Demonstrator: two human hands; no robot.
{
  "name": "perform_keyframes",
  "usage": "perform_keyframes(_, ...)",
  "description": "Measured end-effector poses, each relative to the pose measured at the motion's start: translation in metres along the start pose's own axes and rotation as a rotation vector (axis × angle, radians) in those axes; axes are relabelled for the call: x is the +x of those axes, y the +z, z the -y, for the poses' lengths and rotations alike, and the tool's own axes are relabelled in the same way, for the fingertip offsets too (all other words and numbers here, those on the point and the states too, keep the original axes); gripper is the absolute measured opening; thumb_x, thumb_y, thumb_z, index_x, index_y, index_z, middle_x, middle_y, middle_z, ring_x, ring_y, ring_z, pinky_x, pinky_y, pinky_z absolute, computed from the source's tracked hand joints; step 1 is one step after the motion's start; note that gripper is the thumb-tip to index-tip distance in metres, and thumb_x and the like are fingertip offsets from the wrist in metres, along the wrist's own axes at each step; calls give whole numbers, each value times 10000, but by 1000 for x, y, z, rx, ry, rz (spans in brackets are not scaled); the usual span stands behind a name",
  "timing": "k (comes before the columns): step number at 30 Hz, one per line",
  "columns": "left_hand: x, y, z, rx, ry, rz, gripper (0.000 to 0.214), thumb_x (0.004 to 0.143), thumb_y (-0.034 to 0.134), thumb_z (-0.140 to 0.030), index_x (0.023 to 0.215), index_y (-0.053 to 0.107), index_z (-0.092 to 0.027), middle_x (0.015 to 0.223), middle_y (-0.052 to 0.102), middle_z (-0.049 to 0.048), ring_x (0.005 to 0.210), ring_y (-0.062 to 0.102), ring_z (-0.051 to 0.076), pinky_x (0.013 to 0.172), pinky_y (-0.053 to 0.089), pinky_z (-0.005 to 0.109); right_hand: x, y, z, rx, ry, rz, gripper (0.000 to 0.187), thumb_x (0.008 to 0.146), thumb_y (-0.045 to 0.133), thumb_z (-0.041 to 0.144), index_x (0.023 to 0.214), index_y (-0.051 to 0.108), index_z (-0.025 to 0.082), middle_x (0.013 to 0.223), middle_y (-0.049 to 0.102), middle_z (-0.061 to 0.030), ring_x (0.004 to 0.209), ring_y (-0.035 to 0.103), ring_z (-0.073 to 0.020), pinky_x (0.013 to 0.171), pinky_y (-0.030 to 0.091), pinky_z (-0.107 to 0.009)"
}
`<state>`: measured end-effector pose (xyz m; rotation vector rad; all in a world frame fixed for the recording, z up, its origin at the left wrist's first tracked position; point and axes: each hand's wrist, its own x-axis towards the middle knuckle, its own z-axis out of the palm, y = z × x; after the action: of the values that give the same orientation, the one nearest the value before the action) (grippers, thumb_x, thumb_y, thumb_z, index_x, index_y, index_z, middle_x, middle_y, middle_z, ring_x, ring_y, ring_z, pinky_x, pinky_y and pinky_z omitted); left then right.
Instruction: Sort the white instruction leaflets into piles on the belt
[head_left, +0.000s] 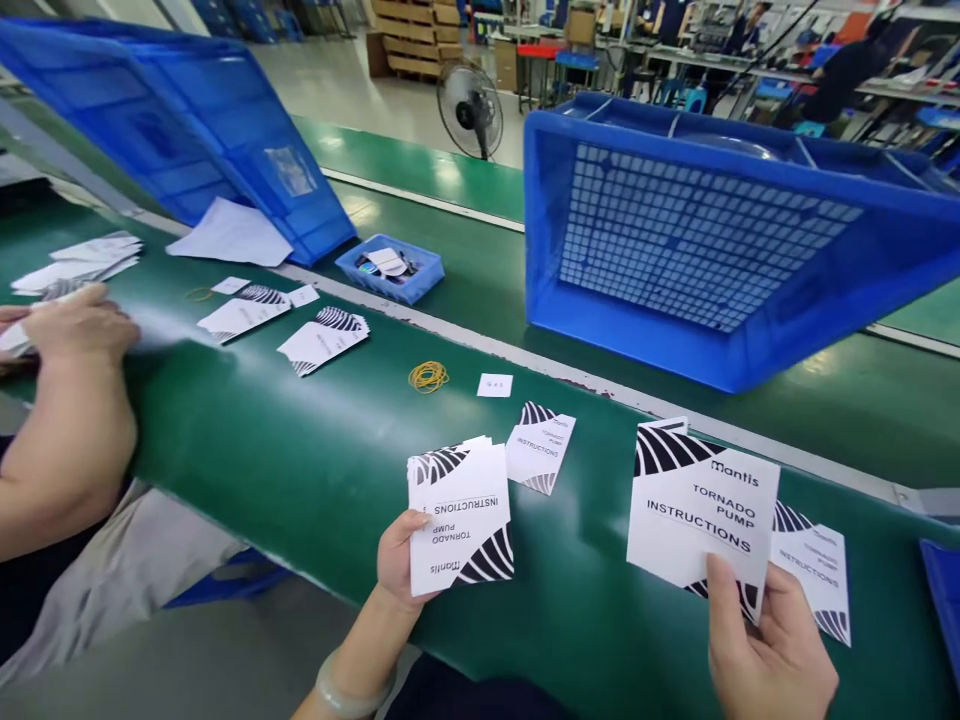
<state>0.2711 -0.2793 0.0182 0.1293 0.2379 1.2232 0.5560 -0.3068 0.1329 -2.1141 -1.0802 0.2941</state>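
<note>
My left hand (401, 560) grips a small stack of white instruction booklets (465, 520), printed upside down from my side, with the thumb on top. In my right hand (772, 640), pinched between thumb and fingers, is an instruction booklet (697, 500) reading "Mantis Tornado Pump Instructions". Behind it, more booklets (814, 570) lie on the green table, partly covered. Another booklet (541, 447) rests just beyond my left hand's stack. A small white card (495, 385) and a bundle of yellow rubber bands (428, 377) lie farther back.
Large blue crates (637, 340) lean at the back right and back left. A small blue basket (390, 270) holds loose items. Booklet piles (324, 340) lie left of centre. At the far left, a co-worker's hands (79, 325) handle papers. A fan (470, 110) stands behind.
</note>
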Motion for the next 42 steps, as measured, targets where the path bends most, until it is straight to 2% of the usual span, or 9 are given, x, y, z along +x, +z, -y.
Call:
perform_keyframes(3,2,6,8,14,-56,-5,622,798,350,-280,1408,257,-200,1265,553,105,1176,489,336,1022,303,562,13,9,-28,-8,-27,-6,445,792,497,576,1008,582,196,990,659,-118,843,618,-270,633,481,-325)
perform_keyframes(7,6,18,22,61,-116,1,672,769,365,-302,1415,230,-174,1289,527,125,1213,429,385,1050,163,624,29,43,-66,-86,-170,230,610,863,425,508,1349,337,151,1147,590,-156,993,576,-310,748,488,-406)
perform_keyframes(12,10,25,39,61,-215,-25,686,740,381,-278,1403,263,-145,1275,537,136,1204,432,401,1053,132,626,22,72,-91,-414,-528,286,623,908,333,487,1423,229,150,1492,155,-146,1351,130,-343,1030,254,-522)
perform_keyframes(15,9,21,46,41,-236,-56,676,735,392,-258,1396,285,-161,1235,575,117,1199,448,378,1058,167,602,12,80,-97,-537,-635,448,589,915,304,506,1421,255,208,1509,124,-90,1366,56,-328,1055,203,-527)
perform_keyframes(20,6,16,50,45,-224,-150,659,741,391,-182,1393,296,-161,1199,603,103,1143,518,333,1033,284,547,5,83,-94,-551,-538,432,705,889,322,563,1428,224,119,1501,91,-165,1359,38,-359,1055,161,-558)
perform_keyframes(24,6,19,57,63,-300,-172,631,717,424,-156,1345,389,-114,1176,614,124,1104,548,335,984,357,515,1,66,-72,-350,-461,496,648,911,319,502,1439,182,152,1504,117,-124,1365,76,-326,1057,195,-550)
perform_keyframes(29,-1,22,78,118,-500,-214,513,645,494,-158,1131,605,-36,1051,669,155,974,620,313,893,439,425,-12,48,-42,-22,-385,815,479,897,417,439,1323,389,222,1258,540,-76,1160,488,-239,921,439,-372)
perform_keyframes(32,-11,20,90,185,-612,-283,480,619,516,-147,1067,641,-27,986,688,160,879,652,276,790,483,354,-26,50,-38,26,-272,881,338,874,464,440,1118,545,220,971,659,-53,886,615,-227,740,501,-327)
perform_keyframes(42,-24,16,88,166,-601,-323,473,629,512,-152,1070,635,-31,998,678,181,932,631,324,786,477,390,-22,33,-63,304,10,734,344,854,508,440,964,660,152,933,690,-80,820,638,-251,661,515,-285)
